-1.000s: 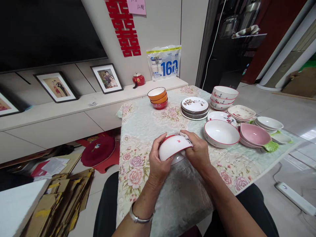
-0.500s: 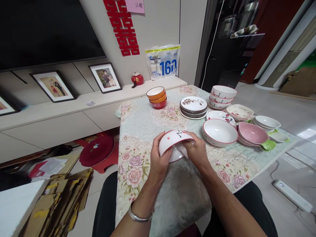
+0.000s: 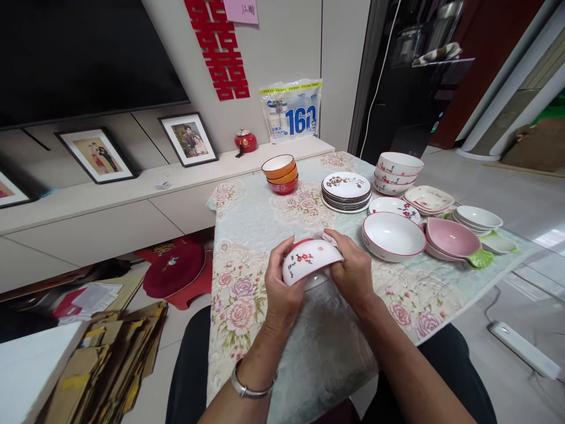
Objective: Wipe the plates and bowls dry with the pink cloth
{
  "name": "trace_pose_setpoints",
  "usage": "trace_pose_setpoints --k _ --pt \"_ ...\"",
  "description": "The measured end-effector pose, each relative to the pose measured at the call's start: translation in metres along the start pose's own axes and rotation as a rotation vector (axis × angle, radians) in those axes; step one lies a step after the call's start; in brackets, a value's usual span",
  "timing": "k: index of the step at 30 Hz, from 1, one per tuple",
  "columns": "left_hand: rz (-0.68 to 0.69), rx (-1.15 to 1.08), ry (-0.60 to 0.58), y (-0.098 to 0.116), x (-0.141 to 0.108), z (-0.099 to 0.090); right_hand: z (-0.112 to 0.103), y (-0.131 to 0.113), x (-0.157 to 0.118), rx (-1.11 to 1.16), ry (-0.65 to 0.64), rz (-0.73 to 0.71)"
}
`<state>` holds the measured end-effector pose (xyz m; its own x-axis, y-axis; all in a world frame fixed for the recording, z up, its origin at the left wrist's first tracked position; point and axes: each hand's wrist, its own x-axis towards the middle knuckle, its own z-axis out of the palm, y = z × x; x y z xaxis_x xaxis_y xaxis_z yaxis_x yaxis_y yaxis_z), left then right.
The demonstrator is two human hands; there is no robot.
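A white bowl (image 3: 312, 259) with a red rim and red blossoms is held tilted on its side above the front of the table. My left hand (image 3: 282, 282) grips its left side, thumb at the lower rim. On the right side, my right hand (image 3: 352, 268) is closed round the rim with a white cloth (image 3: 326, 237) partly showing at its fingers. Just beneath the bowl a second white rim shows; what it belongs to is mostly hidden. A large white bowl (image 3: 394, 235) stands on the table to the right of my right hand.
On the flowered tablecloth (image 3: 247, 235) stand orange bowls (image 3: 281, 173), stacked plates (image 3: 346, 187), stacked white bowls (image 3: 398, 168), a blossom plate (image 3: 384, 207), square dishes (image 3: 428, 198), pink dishes (image 3: 452, 237) and small bowls (image 3: 479, 217). A plastic pack (image 3: 291, 112) stands on the cabinet behind.
The bowl has been turned, so red blossoms now face me. My right hand and the cloth have moved from inside the bowl to its upper right rim.
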<state>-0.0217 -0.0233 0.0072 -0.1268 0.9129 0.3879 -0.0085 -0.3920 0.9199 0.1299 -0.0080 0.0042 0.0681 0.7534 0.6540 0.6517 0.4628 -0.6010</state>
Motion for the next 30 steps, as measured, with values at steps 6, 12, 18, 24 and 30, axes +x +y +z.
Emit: trace_pose_setpoints --k 6,12,18,24,30 --pt "-0.133 -0.252 0.108 -0.011 0.000 0.000 0.015 0.005 -0.001 0.400 -0.142 0.412" --pt "-0.210 -0.209 0.025 -0.010 0.001 0.002 0.015 0.012 -0.004 0.404 -0.126 0.492" --pt "-0.099 0.097 -0.043 0.000 0.002 0.002 0.006 0.012 -0.003 0.157 0.024 0.271" --pt "0.140 0.289 -0.112 -0.001 0.004 -0.001 0.004 0.007 -0.004 -0.108 0.028 -0.048" --pt "0.073 0.206 -0.047 0.005 0.002 0.000 0.001 0.004 -0.002 -0.074 -0.005 -0.076"
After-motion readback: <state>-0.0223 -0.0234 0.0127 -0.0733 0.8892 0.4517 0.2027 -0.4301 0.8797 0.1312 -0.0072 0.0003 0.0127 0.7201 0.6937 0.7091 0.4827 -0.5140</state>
